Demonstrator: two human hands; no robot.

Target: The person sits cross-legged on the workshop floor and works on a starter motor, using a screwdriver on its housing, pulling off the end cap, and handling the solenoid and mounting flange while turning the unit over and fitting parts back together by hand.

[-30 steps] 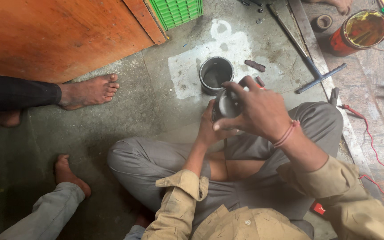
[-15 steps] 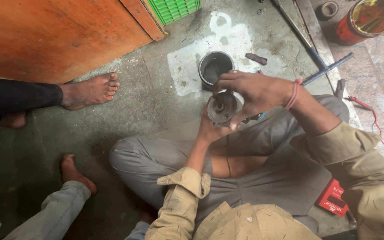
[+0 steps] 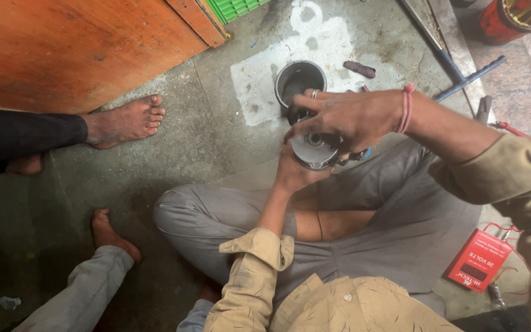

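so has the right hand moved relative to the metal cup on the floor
Yes. The right hand now sits just below the metal cup and overlaps its rim; earlier it was lower and farther right.

Metal cup [image 3: 300, 82] behind hands [image 3: 339, 117], perhaps touching.

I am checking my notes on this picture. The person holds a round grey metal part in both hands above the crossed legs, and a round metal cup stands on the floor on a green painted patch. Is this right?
Not quite: in the head view the round metal cup stands on a white painted patch, not a green one. The rest holds: the left hand supports the round grey metal part from below and the right hand grips it from above.
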